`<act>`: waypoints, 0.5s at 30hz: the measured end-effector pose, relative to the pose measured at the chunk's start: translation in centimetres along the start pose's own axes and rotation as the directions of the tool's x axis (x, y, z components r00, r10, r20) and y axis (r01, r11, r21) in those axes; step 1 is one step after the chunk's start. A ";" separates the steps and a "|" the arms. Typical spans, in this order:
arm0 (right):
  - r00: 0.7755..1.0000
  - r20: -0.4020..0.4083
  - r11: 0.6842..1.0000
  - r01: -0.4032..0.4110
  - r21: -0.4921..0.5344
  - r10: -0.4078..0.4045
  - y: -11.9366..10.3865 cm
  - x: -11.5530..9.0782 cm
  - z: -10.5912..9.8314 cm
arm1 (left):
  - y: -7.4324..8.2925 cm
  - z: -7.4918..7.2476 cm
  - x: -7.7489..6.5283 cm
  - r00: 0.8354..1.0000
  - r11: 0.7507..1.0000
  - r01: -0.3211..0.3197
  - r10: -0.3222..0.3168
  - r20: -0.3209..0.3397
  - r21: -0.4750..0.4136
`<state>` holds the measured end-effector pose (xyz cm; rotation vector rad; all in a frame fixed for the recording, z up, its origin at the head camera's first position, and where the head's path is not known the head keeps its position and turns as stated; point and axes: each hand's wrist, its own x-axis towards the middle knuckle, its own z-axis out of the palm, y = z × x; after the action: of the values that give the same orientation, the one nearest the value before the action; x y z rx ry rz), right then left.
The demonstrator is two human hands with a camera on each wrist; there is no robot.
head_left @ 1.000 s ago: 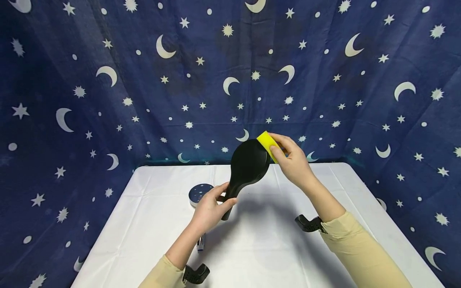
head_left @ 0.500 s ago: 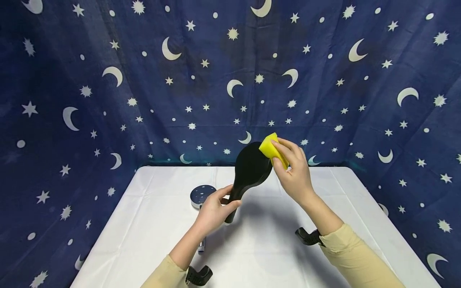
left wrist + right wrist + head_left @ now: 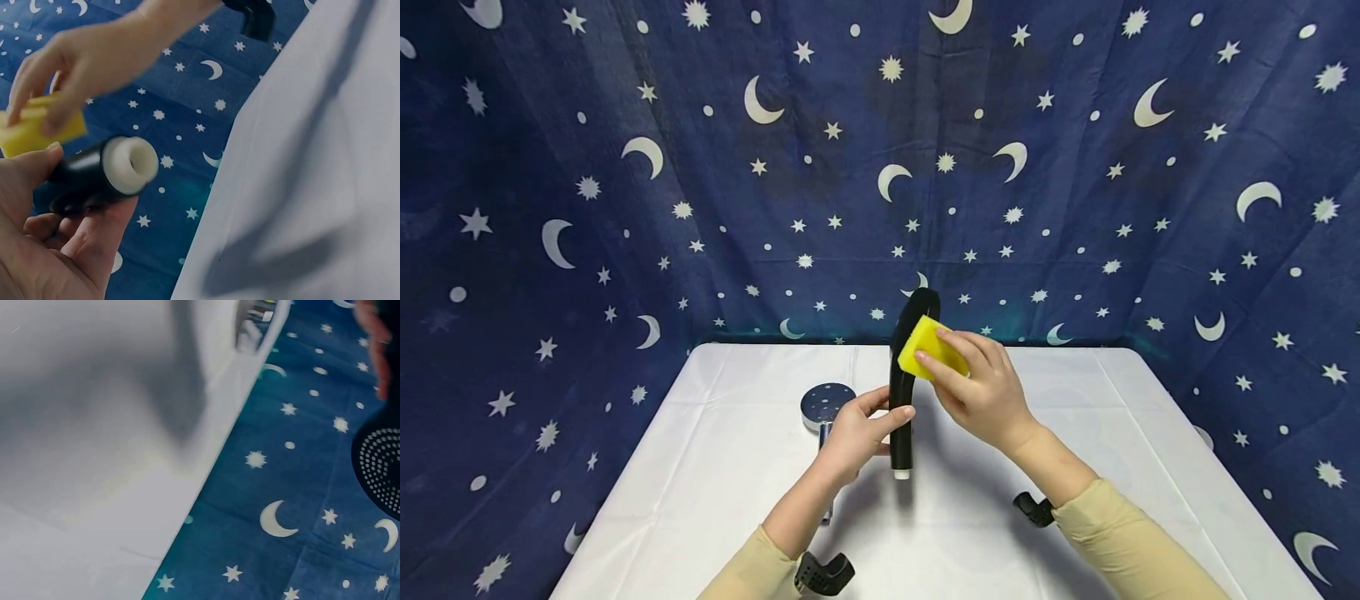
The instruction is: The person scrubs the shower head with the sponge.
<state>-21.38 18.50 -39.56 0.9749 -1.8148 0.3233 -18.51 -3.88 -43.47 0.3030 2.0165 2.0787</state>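
Observation:
My left hand [image 3: 859, 437] grips the handle of a black shower head [image 3: 902, 387], held upright above the table and seen edge-on in the head view. A white hollow threaded end [image 3: 131, 164] of that handle faces the left wrist camera. Between the fingers and thumb of my right hand [image 3: 988, 387] is a yellow sponge [image 3: 928, 350], which lies against the side of the shower head just below its top. Part of the shower head's nozzle face [image 3: 382, 464] shows at the right edge of the right wrist view; the right hand and sponge are out of that view.
Behind my left hand, a chrome shower head [image 3: 827, 402] lies on the white-covered table [image 3: 737, 467], its handle partly hidden by that hand. A dark blue curtain [image 3: 820, 183] with moons and stars hangs behind the table and on both sides.
The black shower head has turned from showing its broad back to edge-on. The sponge and right hand have moved left and down, from the head's upper right rim to its side.

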 end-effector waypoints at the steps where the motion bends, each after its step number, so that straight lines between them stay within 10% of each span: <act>1: 0.999 0.013 1.000 0.031 -0.004 -0.031 -0.1 -0.2 0.2 | 0.1 0.0 0.0 1.000 1.000 0.014 -0.014 0.002 -0.027; 9: 0.980 0.088 0.981 0.185 -0.056 -0.179 0.0 -0.9 0.8 | 0.2 0.0 -0.1 0.998 0.994 0.064 -0.062 0.020 -0.091; 15: 0.995 0.071 0.995 0.077 -0.061 -0.073 1.2 0.5 -0.1 | -0.1 -0.2 0.0 0.999 0.998 0.039 -0.037 0.032 -0.057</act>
<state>-22.30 19.08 -38.83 1.0177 -1.8342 0.1859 -18.61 -4.10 -43.56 0.2830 1.9252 2.0923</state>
